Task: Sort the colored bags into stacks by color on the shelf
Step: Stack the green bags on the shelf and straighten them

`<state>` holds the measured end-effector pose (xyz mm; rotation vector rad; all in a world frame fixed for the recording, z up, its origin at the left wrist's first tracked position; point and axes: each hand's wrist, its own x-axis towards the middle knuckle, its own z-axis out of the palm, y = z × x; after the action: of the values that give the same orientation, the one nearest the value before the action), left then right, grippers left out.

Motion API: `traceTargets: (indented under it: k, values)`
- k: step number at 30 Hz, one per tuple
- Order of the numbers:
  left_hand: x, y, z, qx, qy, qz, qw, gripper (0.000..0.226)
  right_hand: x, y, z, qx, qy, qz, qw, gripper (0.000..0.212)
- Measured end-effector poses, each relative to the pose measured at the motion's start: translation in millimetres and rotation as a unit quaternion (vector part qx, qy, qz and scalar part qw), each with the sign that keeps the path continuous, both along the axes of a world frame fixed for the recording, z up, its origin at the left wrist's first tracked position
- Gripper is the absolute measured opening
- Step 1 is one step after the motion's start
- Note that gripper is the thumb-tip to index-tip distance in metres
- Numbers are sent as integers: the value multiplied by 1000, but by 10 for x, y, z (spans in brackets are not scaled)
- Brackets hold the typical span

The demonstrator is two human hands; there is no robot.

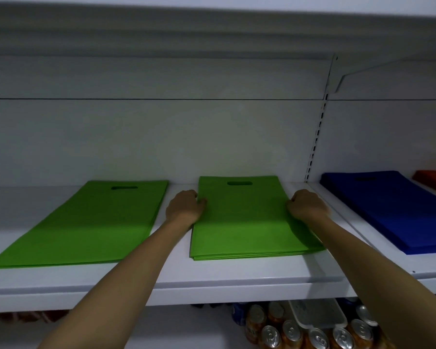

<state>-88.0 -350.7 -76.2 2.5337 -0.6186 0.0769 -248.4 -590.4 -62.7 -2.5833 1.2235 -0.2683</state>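
Stacks run along the white shelf (237, 275) in front of you. Farthest left lies the left green stack (86, 222), flat, with its handle cut-out toward the back wall and nothing touching it. Just beside it, your left hand (184, 206) sits at the left edge of the middle green stack (242, 222). Its fingers (200, 201) are curled and, as far as the view shows, pinch that edge. Your right hand (308, 205) mirrors it on the right edge, fingers curled onto the bags the same way. Well apart to the right lie the blue stack (393, 212) and, at the frame's edge, an orange bag (433, 180).

The step looks like squaring or moving this middle pile, and two green piles on one shelf suggest they should become one. Grip the whole thickness, not just the top sheets, because the front edge shows several loose layers that could fan out. Lift level with both hands together, carry the pile left, and line the cut-outs up before letting go.
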Motion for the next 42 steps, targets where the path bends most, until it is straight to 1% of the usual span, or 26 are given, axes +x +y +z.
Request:
traceTargets:
  k: [2,4,5,10,14,19,23,26,28,31,34,36,42]
  values:
    - [47,23,61,0,-10,-13,1000,47,1,10,47,-57,6,16,998,26]
    - [101,51,136,6,-27,-25,999,46,3,42,118,-129,-1,45,991,26]
    - [131,75,177,14,-39,-27,999,46,14,72,159,-150,-11,62,987,26]
    - [258,322,360,48,-81,-19,995,47,180,330,307,-171,-69,113,976,29]
    - [374,712,459,76,-74,6,994,45,477,749,398,-189,-83,160,965,24]
    - [578,1388,502,93,-52,52,993,45,888,1368,444,-217,-74,230,946,23]
    - [666,1995,414,122,-54,88,987,52,1195,1861,380,-204,-62,259,942,24]
    - [745,2371,301,127,-59,113,984,52,1377,2246,283,-203,-30,274,940,29]
    - [827,2532,253,137,-61,118,982,52,1470,2455,202,-204,1,274,940,36]
    - [925,2679,202,147,-57,107,982,54,1574,2666,111,-162,39,270,948,52]
    - [997,2775,113,152,-47,92,983,62,1622,2806,46,-124,72,280,949,62]
    - [1039,2805,61,163,-39,81,982,67,1629,2854,2,-123,94,283,947,65]
    - [1115,2848,55,172,-47,61,982,71,1593,2934,-30,-136,101,264,949,62]
